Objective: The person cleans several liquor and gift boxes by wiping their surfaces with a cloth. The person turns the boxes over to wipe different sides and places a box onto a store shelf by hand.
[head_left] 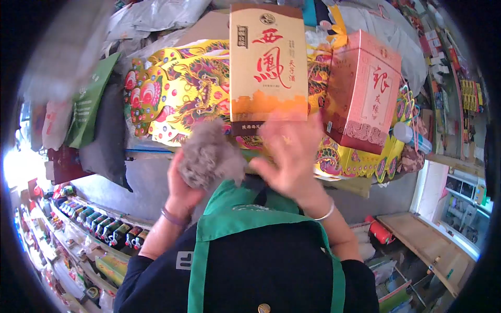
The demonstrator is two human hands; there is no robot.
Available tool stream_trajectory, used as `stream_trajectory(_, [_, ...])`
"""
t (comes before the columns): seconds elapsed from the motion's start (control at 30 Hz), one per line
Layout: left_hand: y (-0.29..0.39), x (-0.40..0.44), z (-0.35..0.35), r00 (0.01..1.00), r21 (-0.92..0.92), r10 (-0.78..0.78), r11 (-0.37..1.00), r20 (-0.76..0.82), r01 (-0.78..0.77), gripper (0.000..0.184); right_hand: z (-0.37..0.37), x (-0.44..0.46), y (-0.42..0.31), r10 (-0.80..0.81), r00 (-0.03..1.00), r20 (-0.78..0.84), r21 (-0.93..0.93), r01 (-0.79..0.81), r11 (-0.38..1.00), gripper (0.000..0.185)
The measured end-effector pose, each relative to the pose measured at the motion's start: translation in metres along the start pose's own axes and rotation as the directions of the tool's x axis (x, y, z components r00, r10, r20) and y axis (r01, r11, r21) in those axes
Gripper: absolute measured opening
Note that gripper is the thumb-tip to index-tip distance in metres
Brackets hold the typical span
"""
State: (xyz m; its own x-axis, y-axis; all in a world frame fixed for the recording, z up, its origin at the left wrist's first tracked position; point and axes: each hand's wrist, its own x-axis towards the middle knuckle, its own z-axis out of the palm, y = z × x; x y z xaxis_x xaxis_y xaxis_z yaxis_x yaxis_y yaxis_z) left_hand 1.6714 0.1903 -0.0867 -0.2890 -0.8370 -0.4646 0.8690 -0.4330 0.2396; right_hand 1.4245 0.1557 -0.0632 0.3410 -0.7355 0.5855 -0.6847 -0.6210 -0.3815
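My left hand (183, 189) is closed around a crumpled grey fluffy cloth (206, 156), held in front of my chest. Blurred by motion, my right hand (292, 156) is at the lower right edge of a beige carton (267, 62) with red Chinese characters and an orange base. Its fingers look stretched out with the thumb apart; whether they touch the carton I cannot tell. To the right of it stands a reddish-pink box (362, 94), slightly tilted. Beneath both boxes lie yellow dragon-patterned packages (190, 94).
A green bag (94, 101) and a dark bag (109, 133) hang at the left edge. A blue-and-white cylinder (412, 136) is beside the pink box. Bottles (107, 229) line a low shelf at left; a wooden board (425, 245) and a red cylinder (380, 231) are at lower right.
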Motion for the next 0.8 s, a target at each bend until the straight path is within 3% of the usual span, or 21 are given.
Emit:
stream_trajectory(0.07, [0.029, 0.013, 0.019, 0.980, 0.144, 0.161, 0.974, 0.116, -0.177, 0.058, -0.002, 0.010, 0.019, 0.229, 0.973, -0.007, -0.101, -0.229, 0.968, 0.071])
stream_trajectory(0.13, [0.033, 0.048, 0.037, 0.949, 0.544, 0.238, 0.778, 0.207, -0.314, 0.061, 0.013, 0.008, 0.033, 0.185, 0.980, 0.077, -0.029, -0.183, 0.983, 0.076])
stream_trajectory(0.17, [0.022, 0.077, 0.043, 0.883, 0.728, 0.280, 0.500, 0.376, -0.469, 0.060, 0.018, 0.005, 0.037, 0.165, 0.979, 0.119, 0.006, -0.167, 0.986, 0.078])
stream_trajectory(0.2, [0.010, 0.109, 0.046, 0.801, 0.795, 0.257, 0.158, 0.540, -0.586, 0.060, 0.019, 0.004, 0.039, 0.170, 0.977, 0.127, 0.003, -0.172, 0.985, 0.079])
stream_trajectory(0.27, [0.013, 0.162, 0.057, 0.610, 0.645, 0.217, -0.179, 0.762, -0.743, 0.058, 0.015, 0.000, 0.040, 0.191, 0.971, 0.144, -0.011, -0.192, 0.981, 0.079])
stream_trajectory(0.33, [0.016, 0.199, 0.098, 0.787, 0.592, 0.307, 0.528, 0.535, -0.609, 0.055, 0.015, -0.002, 0.042, 0.191, 0.974, 0.122, -0.030, -0.189, 0.981, 0.079])
stream_trajectory(0.4, [0.038, 0.254, 0.101, 0.693, 0.638, 0.254, 0.271, 0.675, -0.721, 0.055, 0.017, -0.003, 0.044, 0.187, 0.975, 0.121, -0.046, -0.183, 0.982, 0.079])
stream_trajectory(0.47, [0.042, 0.245, 0.100, 0.814, 0.802, 0.252, 0.178, 0.523, -0.570, 0.053, 0.020, -0.003, 0.042, 0.207, 0.972, 0.107, -0.055, -0.202, 0.978, 0.077])
stream_trajectory(0.53, [0.040, 0.240, 0.087, 0.937, 0.868, 0.200, 0.359, 0.287, -0.343, 0.052, 0.022, 0.000, 0.040, 0.221, 0.971, 0.091, -0.080, -0.214, 0.974, 0.077])
stream_trajectory(0.57, [0.034, 0.237, 0.061, 0.985, 0.808, 0.109, 0.562, 0.136, -0.174, 0.053, 0.023, -0.001, 0.040, 0.231, 0.969, 0.084, -0.069, -0.226, 0.972, 0.078])
stream_trajectory(0.6, [0.023, 0.224, 0.029, 0.965, 0.817, 0.166, 0.513, 0.205, -0.262, 0.051, 0.025, -0.002, 0.040, 0.227, 0.971, 0.080, -0.069, -0.221, 0.973, 0.078])
stream_trajectory(0.63, [0.010, 0.192, -0.003, 0.918, 0.903, 0.203, 0.201, 0.340, -0.379, 0.049, 0.028, -0.003, 0.041, 0.225, 0.972, 0.071, -0.076, -0.220, 0.973, 0.078])
stream_trajectory(0.7, [-0.015, 0.128, -0.067, 0.764, 0.757, 0.265, -0.511, 0.588, -0.406, 0.045, 0.027, -0.001, 0.040, 0.208, 0.977, 0.037, -0.101, -0.204, 0.974, 0.079])
stream_trajectory(0.73, [-0.027, 0.093, -0.063, 0.880, 0.872, 0.308, 0.220, 0.363, -0.437, 0.042, 0.029, -0.003, 0.041, 0.227, 0.974, 0.020, -0.052, -0.226, 0.973, 0.076])
stream_trajectory(0.77, [-0.037, 0.065, -0.056, 0.977, 0.523, 0.139, 0.828, 0.159, -0.203, 0.039, 0.031, -0.004, 0.042, 0.230, 0.973, 0.004, -0.046, -0.230, 0.972, 0.078])
stream_trajectory(0.8, [-0.047, 0.046, -0.061, 0.986, 0.523, 0.165, 0.841, -0.002, -0.140, 0.042, 0.030, -0.005, 0.042, 0.224, 0.975, 0.004, -0.029, -0.224, 0.974, 0.080])
